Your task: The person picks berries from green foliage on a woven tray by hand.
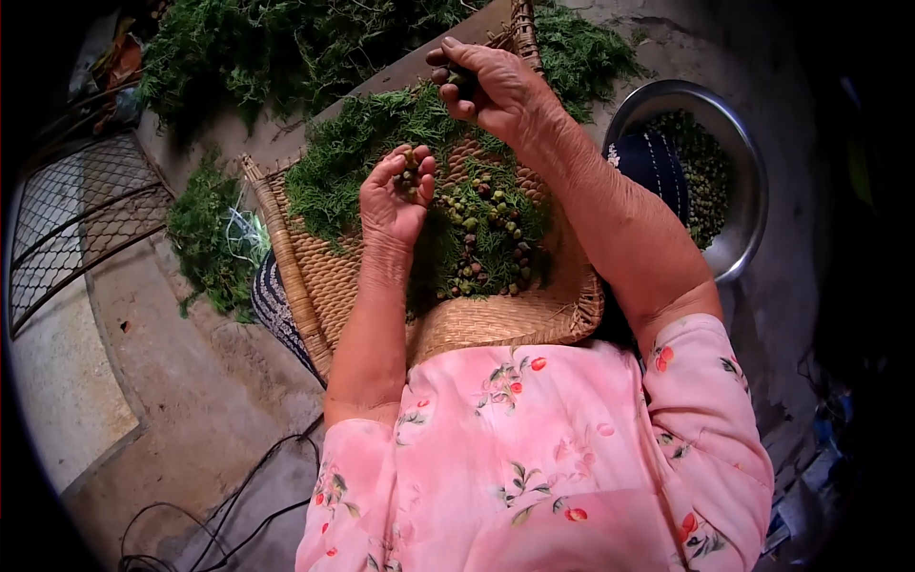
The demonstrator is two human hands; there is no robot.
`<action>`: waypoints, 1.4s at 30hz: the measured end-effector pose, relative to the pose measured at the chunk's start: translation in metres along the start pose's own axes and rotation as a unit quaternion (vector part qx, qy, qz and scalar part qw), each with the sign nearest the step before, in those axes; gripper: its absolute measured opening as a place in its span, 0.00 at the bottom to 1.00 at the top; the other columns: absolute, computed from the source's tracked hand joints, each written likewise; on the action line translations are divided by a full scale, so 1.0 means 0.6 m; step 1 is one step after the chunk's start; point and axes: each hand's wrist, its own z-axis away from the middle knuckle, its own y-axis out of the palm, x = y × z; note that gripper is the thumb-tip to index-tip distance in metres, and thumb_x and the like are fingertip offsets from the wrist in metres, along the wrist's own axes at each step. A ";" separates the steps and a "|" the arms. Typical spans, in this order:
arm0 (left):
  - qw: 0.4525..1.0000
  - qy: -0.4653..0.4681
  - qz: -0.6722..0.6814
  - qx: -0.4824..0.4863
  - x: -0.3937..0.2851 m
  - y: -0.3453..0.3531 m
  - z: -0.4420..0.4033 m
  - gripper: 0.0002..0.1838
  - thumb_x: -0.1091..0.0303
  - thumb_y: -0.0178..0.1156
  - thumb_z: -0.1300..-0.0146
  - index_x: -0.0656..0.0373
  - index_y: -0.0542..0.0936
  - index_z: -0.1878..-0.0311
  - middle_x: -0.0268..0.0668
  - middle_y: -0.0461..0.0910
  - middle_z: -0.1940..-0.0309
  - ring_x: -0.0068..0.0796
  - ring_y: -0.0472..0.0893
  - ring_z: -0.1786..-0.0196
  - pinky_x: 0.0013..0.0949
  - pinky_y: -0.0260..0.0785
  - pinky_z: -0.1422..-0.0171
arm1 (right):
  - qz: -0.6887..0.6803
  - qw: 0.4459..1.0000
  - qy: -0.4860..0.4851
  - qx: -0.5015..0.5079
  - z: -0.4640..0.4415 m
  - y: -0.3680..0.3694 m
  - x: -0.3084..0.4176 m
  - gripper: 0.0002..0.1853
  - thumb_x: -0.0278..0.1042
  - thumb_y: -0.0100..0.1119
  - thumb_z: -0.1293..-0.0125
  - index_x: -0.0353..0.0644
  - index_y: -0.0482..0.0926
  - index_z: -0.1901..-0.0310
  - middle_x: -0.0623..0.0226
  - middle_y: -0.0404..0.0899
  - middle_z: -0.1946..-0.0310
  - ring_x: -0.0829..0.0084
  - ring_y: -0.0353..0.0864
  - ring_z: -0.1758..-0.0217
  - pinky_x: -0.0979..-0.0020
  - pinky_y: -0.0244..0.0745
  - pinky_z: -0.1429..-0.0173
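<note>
A woven basket tray rests across my lap, holding green conifer sprigs and a pile of small green and brown cones. Over the left part of the tray, my left hand is turned palm up, its fingers curled around a few small cones. My right hand is raised above the tray's far edge. Its fingers are bent around dark green cones, partly in shadow.
A metal bowl of small green cones stands at the right. Heaped sprigs lie beyond the tray, with more at its left. A wire mesh rack stands far left; black cables cross the floor at lower left.
</note>
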 end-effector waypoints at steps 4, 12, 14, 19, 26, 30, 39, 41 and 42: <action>0.998 -0.018 0.055 0.016 0.018 0.037 -0.005 0.09 0.70 0.54 0.38 0.63 0.74 0.57 0.47 0.79 0.60 0.42 0.81 0.60 0.40 0.79 0.57 | 0.011 1.000 0.009 0.001 0.004 0.002 0.002 0.13 0.41 0.53 0.33 0.39 0.74 0.64 0.72 0.72 0.77 0.82 0.70 0.78 0.84 0.64 0.79; 0.997 -0.031 0.068 0.024 0.047 0.093 -0.025 0.17 0.55 0.51 0.33 0.62 0.75 0.58 0.35 0.77 0.66 0.33 0.78 0.61 0.34 0.78 0.59 | 0.019 0.999 -0.005 0.026 0.003 -0.001 -0.001 0.12 0.40 0.53 0.33 0.37 0.74 0.64 0.70 0.72 0.77 0.81 0.70 0.77 0.83 0.63 0.79; 0.995 -0.030 0.086 0.043 0.049 0.094 -0.037 0.17 0.55 0.50 0.32 0.61 0.74 0.58 0.38 0.77 0.64 0.33 0.78 0.61 0.33 0.79 0.60 | -0.005 0.999 -0.027 -0.017 0.006 0.006 -0.002 0.12 0.39 0.52 0.33 0.37 0.73 0.64 0.69 0.72 0.76 0.80 0.69 0.77 0.81 0.64 0.78; 0.991 0.040 0.126 -0.023 0.047 0.140 -0.027 0.19 0.53 0.49 0.32 0.63 0.71 0.62 0.42 0.74 0.62 0.35 0.76 0.62 0.38 0.77 0.55 | -0.130 0.979 -0.068 -0.144 -0.012 -0.001 -0.003 0.14 0.44 0.54 0.33 0.39 0.76 0.61 0.69 0.74 0.72 0.77 0.70 0.75 0.75 0.65 0.75; 0.990 0.000 0.142 0.013 0.065 0.168 -0.041 0.22 0.50 0.41 0.29 0.60 0.75 0.55 0.39 0.74 0.52 0.34 0.71 0.47 0.39 0.62 0.36 | 0.003 0.993 -0.108 -0.052 -0.002 0.007 -0.001 0.15 0.43 0.50 0.32 0.38 0.76 0.61 0.68 0.74 0.72 0.77 0.70 0.73 0.75 0.69 0.72; 0.984 -0.006 0.172 0.043 0.060 0.171 -0.042 0.16 0.57 0.47 0.31 0.57 0.74 0.51 0.37 0.76 0.52 0.35 0.73 0.46 0.40 0.66 0.38 | 0.041 0.993 -0.108 -0.018 0.010 0.022 -0.001 0.13 0.41 0.57 0.37 0.37 0.79 0.69 0.69 0.78 0.76 0.79 0.75 0.73 0.77 0.72 0.68; 0.964 0.030 0.111 0.241 0.070 0.124 -0.059 0.14 0.55 0.50 0.34 0.55 0.73 0.54 0.33 0.74 0.57 0.29 0.74 0.51 0.35 0.69 0.45 | 0.436 0.837 -0.327 0.045 0.017 0.035 -0.021 0.13 0.39 0.62 0.43 0.36 0.81 0.67 0.59 0.80 0.74 0.67 0.81 0.69 0.69 0.74 0.62; 0.972 0.047 0.094 0.210 0.069 0.134 -0.046 0.14 0.55 0.50 0.34 0.55 0.73 0.54 0.33 0.74 0.57 0.29 0.74 0.51 0.35 0.69 0.45 | 0.453 0.822 -0.339 0.064 0.022 0.040 -0.025 0.12 0.38 0.63 0.44 0.37 0.81 0.68 0.59 0.80 0.71 0.64 0.81 0.67 0.67 0.74 0.62; 0.974 0.054 0.088 0.203 0.068 0.137 -0.042 0.14 0.55 0.50 0.34 0.54 0.73 0.54 0.33 0.74 0.57 0.29 0.74 0.51 0.36 0.68 0.45 | 0.468 0.813 -0.338 0.070 0.025 0.042 -0.024 0.12 0.38 0.63 0.45 0.37 0.81 0.68 0.59 0.80 0.71 0.64 0.81 0.67 0.66 0.75 0.62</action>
